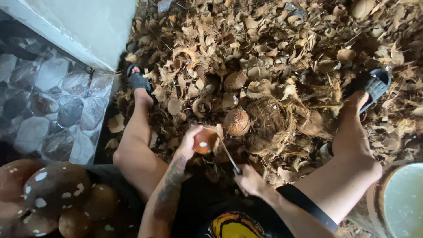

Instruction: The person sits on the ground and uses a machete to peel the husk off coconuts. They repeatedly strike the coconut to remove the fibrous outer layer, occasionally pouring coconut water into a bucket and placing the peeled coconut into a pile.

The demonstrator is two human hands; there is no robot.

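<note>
My left hand (188, 143) grips a small brown peeled coconut (205, 141) with a white nick on it, held low between my knees. My right hand (249, 180) holds a knife (228, 153) by its handle, and the blade slants up so that its tip meets the right edge of that coconut. Just beyond them a hairy brown coconut (237, 122) lies on the husk pile. A black band (307, 206) wraps my right forearm.
A deep heap of coconut husk and shell scraps (282, 57) covers the ground ahead. My feet in dark sandals (139, 81) (374, 86) rest on it. Several peeled coconuts (48, 194) lie at lower left, a pale tub (403, 200) at lower right, stone tiles (48, 101) at left.
</note>
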